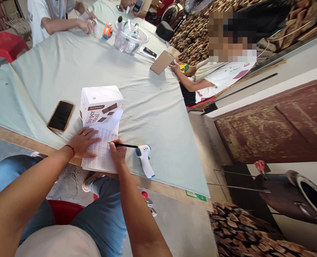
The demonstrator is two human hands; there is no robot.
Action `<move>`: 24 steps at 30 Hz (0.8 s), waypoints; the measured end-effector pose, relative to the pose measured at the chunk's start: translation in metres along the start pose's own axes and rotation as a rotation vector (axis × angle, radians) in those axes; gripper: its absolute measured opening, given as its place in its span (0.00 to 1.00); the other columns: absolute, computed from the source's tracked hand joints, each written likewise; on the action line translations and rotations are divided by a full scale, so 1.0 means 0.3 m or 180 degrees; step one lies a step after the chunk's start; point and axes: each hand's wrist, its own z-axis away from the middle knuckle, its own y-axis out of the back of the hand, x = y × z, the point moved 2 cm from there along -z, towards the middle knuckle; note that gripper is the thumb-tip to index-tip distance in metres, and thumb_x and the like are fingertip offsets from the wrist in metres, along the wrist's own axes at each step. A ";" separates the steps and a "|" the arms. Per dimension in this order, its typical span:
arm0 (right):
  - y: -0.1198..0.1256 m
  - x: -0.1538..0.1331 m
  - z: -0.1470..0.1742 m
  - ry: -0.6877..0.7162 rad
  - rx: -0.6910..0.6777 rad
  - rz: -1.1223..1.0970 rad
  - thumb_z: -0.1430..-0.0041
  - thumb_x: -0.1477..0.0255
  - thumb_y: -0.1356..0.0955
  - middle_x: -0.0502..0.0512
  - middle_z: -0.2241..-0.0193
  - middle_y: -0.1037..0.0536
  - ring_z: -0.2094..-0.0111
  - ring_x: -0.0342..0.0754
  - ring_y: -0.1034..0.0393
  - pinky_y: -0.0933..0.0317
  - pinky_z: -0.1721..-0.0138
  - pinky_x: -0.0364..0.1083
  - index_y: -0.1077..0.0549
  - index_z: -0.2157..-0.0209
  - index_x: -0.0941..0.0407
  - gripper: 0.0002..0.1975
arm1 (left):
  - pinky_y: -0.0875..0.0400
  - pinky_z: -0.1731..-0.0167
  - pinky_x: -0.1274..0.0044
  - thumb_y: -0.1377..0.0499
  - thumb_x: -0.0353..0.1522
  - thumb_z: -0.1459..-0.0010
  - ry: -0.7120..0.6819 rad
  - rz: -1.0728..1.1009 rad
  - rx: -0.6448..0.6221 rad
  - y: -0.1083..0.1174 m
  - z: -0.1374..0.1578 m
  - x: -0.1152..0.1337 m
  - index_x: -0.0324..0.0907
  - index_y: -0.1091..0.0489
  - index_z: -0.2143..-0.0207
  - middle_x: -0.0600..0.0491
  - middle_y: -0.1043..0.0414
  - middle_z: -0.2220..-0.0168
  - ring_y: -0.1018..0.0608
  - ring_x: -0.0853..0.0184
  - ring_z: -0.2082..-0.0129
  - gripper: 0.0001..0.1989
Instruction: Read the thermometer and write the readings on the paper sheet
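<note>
Right hand (118,153) pinching a black pen (127,145), its tip down at the written-on paper (104,153) by the near edge of the table (155,110)! Left hand (85,143) spread open, palm down on that paper, just beside the white box (102,98).

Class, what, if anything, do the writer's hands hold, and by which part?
Right hand: a black pen, near its writing tip. Left hand: nothing; it lies on the paper.

One black pen (127,145), one white box (102,98), one thermometer (145,162), one tub (144,38)
</note>
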 end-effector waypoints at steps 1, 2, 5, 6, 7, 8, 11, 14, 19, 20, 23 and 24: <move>0.000 -0.001 0.000 -0.0004 0.0000 -0.0015 0.54 0.63 0.37 0.47 0.80 0.31 0.73 0.48 0.37 0.36 0.66 0.48 0.36 0.77 0.51 0.06 | 0.59 0.32 0.58 0.38 0.54 0.45 0.0002 -0.0001 -0.0009 0.001 0.000 0.000 0.49 0.38 0.34 0.45 0.49 0.29 0.47 0.49 0.29 0.40; 0.000 -0.003 0.001 -0.0006 0.0005 -0.0024 0.54 0.63 0.37 0.47 0.80 0.31 0.73 0.48 0.37 0.36 0.66 0.48 0.36 0.77 0.51 0.06 | 0.59 0.32 0.58 0.38 0.54 0.45 0.0003 -0.0001 -0.0019 0.001 0.001 0.000 0.49 0.38 0.34 0.45 0.49 0.29 0.47 0.49 0.29 0.40; 0.002 -0.007 0.002 -0.0011 0.0049 -0.0004 0.54 0.63 0.38 0.48 0.79 0.31 0.73 0.48 0.37 0.37 0.67 0.47 0.36 0.77 0.51 0.07 | 0.59 0.32 0.58 0.38 0.54 0.45 0.0013 -0.0002 -0.0032 0.004 0.001 0.002 0.49 0.38 0.34 0.45 0.49 0.29 0.47 0.49 0.29 0.40; 0.002 -0.008 0.002 -0.0012 0.0055 0.0009 0.54 0.62 0.38 0.48 0.79 0.31 0.73 0.48 0.37 0.37 0.67 0.47 0.36 0.77 0.51 0.07 | 0.59 0.32 0.58 0.38 0.54 0.45 0.0017 -0.0008 -0.0033 0.004 0.000 0.002 0.50 0.38 0.34 0.45 0.49 0.29 0.47 0.49 0.29 0.40; 0.002 -0.009 0.003 -0.0013 0.0053 0.0018 0.54 0.62 0.38 0.48 0.79 0.32 0.73 0.48 0.37 0.37 0.67 0.47 0.36 0.77 0.51 0.07 | 0.59 0.32 0.58 0.38 0.54 0.45 0.0020 -0.0014 -0.0032 0.004 0.000 0.002 0.50 0.38 0.34 0.46 0.49 0.29 0.47 0.49 0.29 0.40; 0.003 -0.009 0.003 -0.0015 0.0052 0.0022 0.55 0.62 0.38 0.48 0.80 0.32 0.73 0.48 0.37 0.37 0.67 0.48 0.36 0.77 0.51 0.07 | 0.59 0.32 0.58 0.38 0.54 0.45 0.0025 -0.0019 -0.0029 0.005 0.000 0.003 0.50 0.38 0.34 0.46 0.49 0.29 0.47 0.50 0.29 0.40; 0.003 -0.008 0.004 -0.0049 0.0104 0.0007 0.54 0.62 0.38 0.48 0.80 0.31 0.73 0.48 0.36 0.36 0.67 0.48 0.36 0.77 0.51 0.07 | 0.59 0.32 0.58 0.38 0.54 0.45 0.0023 -0.0029 -0.0045 0.006 -0.001 0.004 0.49 0.38 0.34 0.45 0.49 0.29 0.47 0.49 0.29 0.40; 0.004 -0.008 0.004 -0.0060 0.0140 0.0023 0.54 0.63 0.38 0.48 0.80 0.30 0.73 0.48 0.36 0.36 0.67 0.47 0.36 0.77 0.51 0.07 | 0.59 0.32 0.58 0.38 0.54 0.45 0.0030 -0.0031 -0.0062 0.007 -0.001 0.006 0.49 0.38 0.34 0.45 0.49 0.29 0.47 0.50 0.29 0.40; 0.003 -0.008 0.004 -0.0021 0.0154 0.0120 0.54 0.62 0.38 0.48 0.80 0.30 0.74 0.48 0.36 0.37 0.68 0.47 0.36 0.77 0.50 0.07 | 0.60 0.32 0.58 0.38 0.54 0.45 0.0046 0.0001 -0.0095 0.009 -0.002 0.008 0.49 0.38 0.34 0.45 0.49 0.29 0.48 0.49 0.29 0.40; 0.003 -0.008 0.004 -0.0009 0.0165 0.0128 0.54 0.62 0.39 0.48 0.80 0.30 0.74 0.48 0.36 0.37 0.68 0.47 0.36 0.77 0.50 0.07 | 0.60 0.32 0.58 0.38 0.54 0.45 0.0048 0.0005 -0.0093 0.008 -0.002 0.008 0.49 0.38 0.34 0.45 0.49 0.29 0.48 0.49 0.29 0.40; 0.003 -0.007 0.003 0.0047 0.0158 0.0135 0.53 0.62 0.39 0.48 0.80 0.30 0.74 0.48 0.36 0.37 0.67 0.47 0.36 0.77 0.50 0.07 | 0.60 0.32 0.58 0.38 0.53 0.45 0.0048 0.0029 -0.0057 0.005 -0.001 0.006 0.48 0.38 0.35 0.45 0.49 0.29 0.47 0.49 0.29 0.40; 0.003 -0.007 0.003 0.0060 0.0148 0.0138 0.53 0.62 0.39 0.47 0.80 0.30 0.74 0.48 0.36 0.37 0.67 0.47 0.36 0.77 0.50 0.07 | 0.60 0.32 0.58 0.37 0.53 0.45 0.0041 0.0034 -0.0041 0.004 -0.001 0.005 0.48 0.38 0.35 0.45 0.49 0.29 0.47 0.49 0.29 0.40</move>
